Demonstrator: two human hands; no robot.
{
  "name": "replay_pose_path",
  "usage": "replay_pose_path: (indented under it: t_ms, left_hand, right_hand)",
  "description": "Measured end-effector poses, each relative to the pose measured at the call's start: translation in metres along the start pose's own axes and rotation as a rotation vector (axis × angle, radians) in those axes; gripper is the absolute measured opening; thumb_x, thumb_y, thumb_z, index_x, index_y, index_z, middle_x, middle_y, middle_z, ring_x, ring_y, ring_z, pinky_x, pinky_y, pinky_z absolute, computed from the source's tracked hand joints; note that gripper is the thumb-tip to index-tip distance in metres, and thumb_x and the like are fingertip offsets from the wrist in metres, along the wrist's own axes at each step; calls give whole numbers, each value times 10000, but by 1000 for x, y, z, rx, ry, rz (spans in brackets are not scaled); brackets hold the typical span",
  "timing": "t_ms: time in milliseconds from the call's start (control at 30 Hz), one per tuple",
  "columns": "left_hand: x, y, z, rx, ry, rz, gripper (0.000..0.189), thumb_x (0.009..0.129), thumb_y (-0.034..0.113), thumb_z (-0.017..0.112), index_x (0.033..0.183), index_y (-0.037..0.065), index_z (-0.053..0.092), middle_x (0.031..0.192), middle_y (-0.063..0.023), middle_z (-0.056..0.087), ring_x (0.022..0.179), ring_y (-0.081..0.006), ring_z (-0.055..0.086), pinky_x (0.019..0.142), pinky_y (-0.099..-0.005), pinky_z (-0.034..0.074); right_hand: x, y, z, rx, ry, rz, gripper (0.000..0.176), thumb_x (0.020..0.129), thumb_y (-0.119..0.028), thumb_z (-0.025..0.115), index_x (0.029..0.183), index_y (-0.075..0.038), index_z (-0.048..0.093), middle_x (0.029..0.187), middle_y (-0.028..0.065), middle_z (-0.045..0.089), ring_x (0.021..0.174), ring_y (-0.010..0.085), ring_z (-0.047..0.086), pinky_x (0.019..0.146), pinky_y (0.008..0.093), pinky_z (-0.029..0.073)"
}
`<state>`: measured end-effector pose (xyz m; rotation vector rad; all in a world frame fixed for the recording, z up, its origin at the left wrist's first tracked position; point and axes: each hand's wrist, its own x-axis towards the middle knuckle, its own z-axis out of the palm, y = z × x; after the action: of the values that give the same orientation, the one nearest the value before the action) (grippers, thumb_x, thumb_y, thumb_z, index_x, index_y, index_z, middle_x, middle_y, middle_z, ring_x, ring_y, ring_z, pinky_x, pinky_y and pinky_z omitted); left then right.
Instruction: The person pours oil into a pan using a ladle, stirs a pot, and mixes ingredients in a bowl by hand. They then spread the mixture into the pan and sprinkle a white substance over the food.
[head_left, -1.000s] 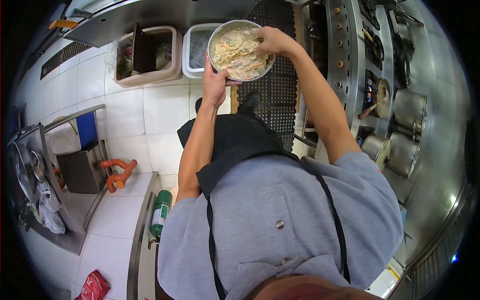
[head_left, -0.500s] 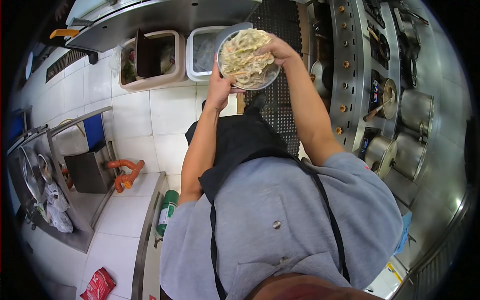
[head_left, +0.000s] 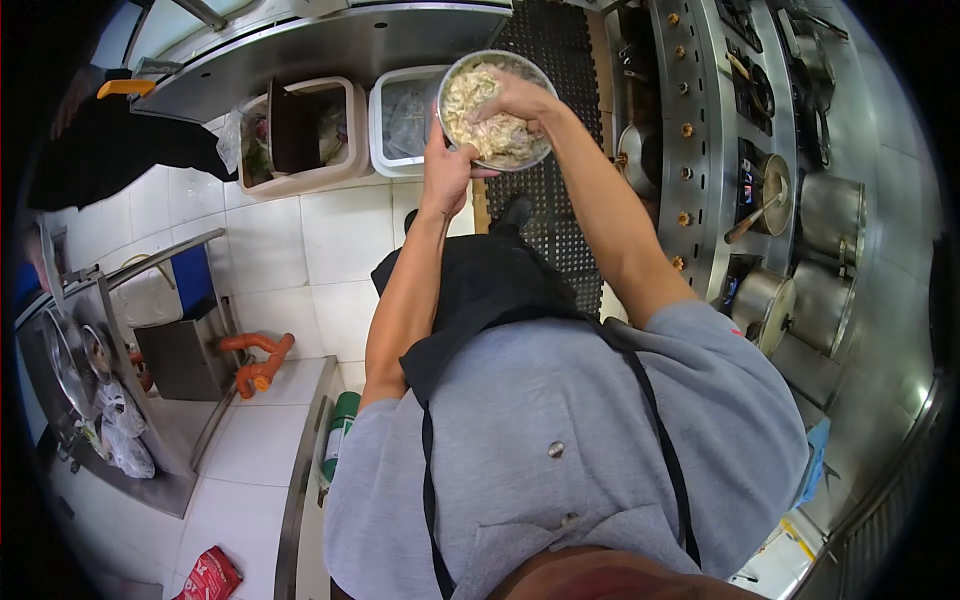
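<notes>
Long brushed-steel stove runs down R side of view, black perforated rubber mat beside it; dark-clothed co-worker is new at upper L vs. 0.5 s ago, near the beige plastic bin; white plastic bin sits just L of the bowl in view.

Round silvery metal bowl is held out in front at top of view, partly over the mat; its mouth faces up toward the cam; it's circular, so no one long axis shows; pale chunky food mix w/ orange bits lies lower in it now, vs. heaped up high in prev. frame.

R hand is further in over the mix than before, when it was nearer the bowl's R edge; its fingertips are mostly hidden, so can't tell if spread or pressed tog.; L hand keeps same hold, thumb over near rim, fingers curled under, partly hidden.
</notes>
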<state>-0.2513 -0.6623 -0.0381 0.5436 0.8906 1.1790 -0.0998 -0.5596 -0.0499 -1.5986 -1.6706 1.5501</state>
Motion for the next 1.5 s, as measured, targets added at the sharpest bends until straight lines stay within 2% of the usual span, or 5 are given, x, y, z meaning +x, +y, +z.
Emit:
replay_pose_path:
  t_ms: [200,467,867,1233,1500]
  left_hand:
    - [6,-20,-22,83,-6,-162,669,775,-106,417,1381,126,259,1255,-174,499,950,-304,655,601,-382,629]
    - [30,-10,-15,44,9,-117,691,765,-128,377,1394,120,239,1245,-191,509,968,-346,639,644,-424,626]
    - [18,-20,30,142,-32,7,858,769,-134,398,1490,209,84,1316,-126,468,1029,-293,619,617,-376,628]
    - [41,-15,11,-3,-5,-77,794,736,-144,384,1436,184,203,1262,-164,511,906,-332,666,594,-393,632]
    - [16,8,22,84,-47,-43,827,743,-120,418,1476,172,172,1248,-143,526,942,-274,661,590,-348,627]
  right_hand:
    - [10,33,-9,655,-280,295,379,698,-33,667,1067,40,625,1027,143,678,821,219,689,718,344,588]
    - [-21,-56,-18,-804,46,-174,412,640,-100,691,1036,8,651,909,166,689,842,179,650,757,356,528]
    - [-13,36,-20,1168,-128,152,383,750,-39,666,1114,34,573,1031,133,660,871,250,672,782,376,576]
    - [-32,-39,-44,-522,106,-249,351,626,-28,691,968,45,665,865,151,692,760,175,622,744,320,496]
    - [-2,-33,-51,23,-192,126,462,716,-192,741,1137,-46,618,1013,98,676,847,181,654,736,335,546]
